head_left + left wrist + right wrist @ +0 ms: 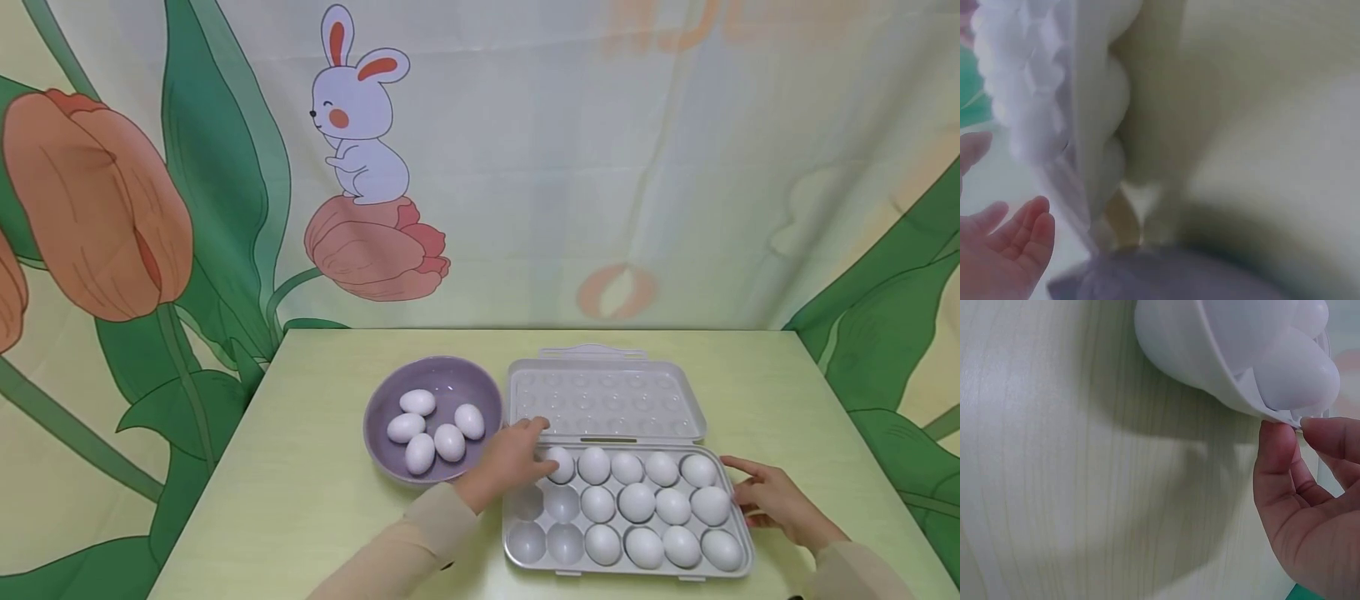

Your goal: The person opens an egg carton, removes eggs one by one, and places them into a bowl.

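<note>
A grey-white egg box (626, 575) lies with its lid (607, 392) folded back; several white eggs (637, 502) sit in its cups. Over the back left corner of the box is my left hand (517, 456), its thumb beside the egg (558, 465) there. The left wrist view shows this hand (1007, 250) with fingers loosely spread and nothing between them. At the box's right side, my right hand (780, 504) holds the rim. In the right wrist view its thumb (1275, 450) and a finger meet the rim next to an egg (1297, 372).
Left of the egg box stands a purple bowl (386, 462) with several white eggs (420, 454) in it. Both rest on a pale wood-grain table (300, 467). A printed curtain (525, 167) hangs behind the table's back edge. Cups at the box's front left hold no eggs.
</note>
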Motion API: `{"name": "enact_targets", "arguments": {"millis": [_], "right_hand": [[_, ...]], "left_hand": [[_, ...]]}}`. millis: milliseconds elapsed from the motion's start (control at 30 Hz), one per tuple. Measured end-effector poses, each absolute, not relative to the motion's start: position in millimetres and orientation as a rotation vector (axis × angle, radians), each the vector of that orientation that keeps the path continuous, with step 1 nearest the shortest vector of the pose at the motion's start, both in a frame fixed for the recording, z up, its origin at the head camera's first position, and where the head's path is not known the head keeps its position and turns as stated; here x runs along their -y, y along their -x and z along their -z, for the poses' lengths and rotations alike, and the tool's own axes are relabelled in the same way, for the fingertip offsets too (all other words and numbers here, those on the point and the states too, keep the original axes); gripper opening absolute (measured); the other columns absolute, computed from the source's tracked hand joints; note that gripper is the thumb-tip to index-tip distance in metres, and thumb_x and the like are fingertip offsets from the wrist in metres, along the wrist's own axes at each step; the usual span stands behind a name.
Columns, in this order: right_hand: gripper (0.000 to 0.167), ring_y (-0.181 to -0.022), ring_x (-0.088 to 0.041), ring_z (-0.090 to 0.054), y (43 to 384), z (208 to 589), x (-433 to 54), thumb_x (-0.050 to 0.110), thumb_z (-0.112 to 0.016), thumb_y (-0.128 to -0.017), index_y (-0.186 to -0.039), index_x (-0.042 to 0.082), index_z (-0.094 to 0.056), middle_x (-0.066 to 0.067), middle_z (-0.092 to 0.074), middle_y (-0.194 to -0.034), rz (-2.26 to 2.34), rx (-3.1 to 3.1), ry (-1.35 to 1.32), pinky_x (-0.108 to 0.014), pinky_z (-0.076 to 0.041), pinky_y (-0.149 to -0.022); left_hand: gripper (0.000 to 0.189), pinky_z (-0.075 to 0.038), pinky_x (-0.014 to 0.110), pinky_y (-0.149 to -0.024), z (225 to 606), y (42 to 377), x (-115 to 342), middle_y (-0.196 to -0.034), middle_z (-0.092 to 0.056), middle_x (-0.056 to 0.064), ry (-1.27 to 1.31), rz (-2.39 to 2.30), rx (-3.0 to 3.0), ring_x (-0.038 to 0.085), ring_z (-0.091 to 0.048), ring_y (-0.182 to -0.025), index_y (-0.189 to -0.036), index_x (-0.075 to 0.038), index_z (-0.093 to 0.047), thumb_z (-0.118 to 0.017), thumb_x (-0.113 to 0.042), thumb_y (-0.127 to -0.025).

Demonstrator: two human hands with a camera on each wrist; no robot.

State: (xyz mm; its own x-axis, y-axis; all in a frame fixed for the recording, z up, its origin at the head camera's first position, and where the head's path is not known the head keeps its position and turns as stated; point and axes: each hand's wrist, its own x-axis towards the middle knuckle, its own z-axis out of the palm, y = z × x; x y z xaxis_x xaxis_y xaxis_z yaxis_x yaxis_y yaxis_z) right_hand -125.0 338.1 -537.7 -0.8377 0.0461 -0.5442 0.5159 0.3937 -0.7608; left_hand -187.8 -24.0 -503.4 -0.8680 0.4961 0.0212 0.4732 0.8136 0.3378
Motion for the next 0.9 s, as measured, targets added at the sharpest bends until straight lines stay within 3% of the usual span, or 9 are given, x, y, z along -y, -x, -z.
{"name": "enact_targets", "arguments": {"millis": [300,533,900], "right_hand": [[0.061,-0.067,-0.018,-0.053,126,537,-338,0.005,-0.049,-0.082,-0.138,0.002,-0.023,-0.006,-0.055,-0.085,1.437,-2.211,-0.494,-0.032,-0.047,-0.058],[0.061,-0.068,-0.018,-0.052,127,538,-338,0.005,-0.048,-0.082,-0.138,0.002,-0.023,-0.008,-0.055,-0.087,1.43,-2.209,-0.506,-0.032,-0.047,-0.059],[0.061,-0.067,-0.018,-0.053,126,539,-339,0.004,-0.049,-0.082,-0.138,0.002,-0.023,-0.007,-0.055,-0.086,1.433,-2.212,-0.508,-0.032,-0.047,-0.058]], "left_hand": [[0.05,-0.043,0.028,-0.053,521,183,7,-0.089,-0.057,0.003,-0.723,-0.482,-2.983,0.018,-0.057,-0.07,-0.105,-0.013,-0.052,-0.068,-0.043,-0.069],[0.046,-0.045,0.031,-0.059,528,178,0,-0.093,-0.057,0.004,-0.675,-0.375,-2.993,0.019,-0.057,-0.075,-0.101,-0.014,-0.055,-0.065,-0.045,-0.069],[0.045,-0.045,0.029,-0.058,538,177,-5,-0.087,-0.056,0.002,-0.64,-0.36,-3.068,0.018,-0.057,-0.07,-0.093,-0.012,-0.057,-0.066,-0.047,-0.067]]}}
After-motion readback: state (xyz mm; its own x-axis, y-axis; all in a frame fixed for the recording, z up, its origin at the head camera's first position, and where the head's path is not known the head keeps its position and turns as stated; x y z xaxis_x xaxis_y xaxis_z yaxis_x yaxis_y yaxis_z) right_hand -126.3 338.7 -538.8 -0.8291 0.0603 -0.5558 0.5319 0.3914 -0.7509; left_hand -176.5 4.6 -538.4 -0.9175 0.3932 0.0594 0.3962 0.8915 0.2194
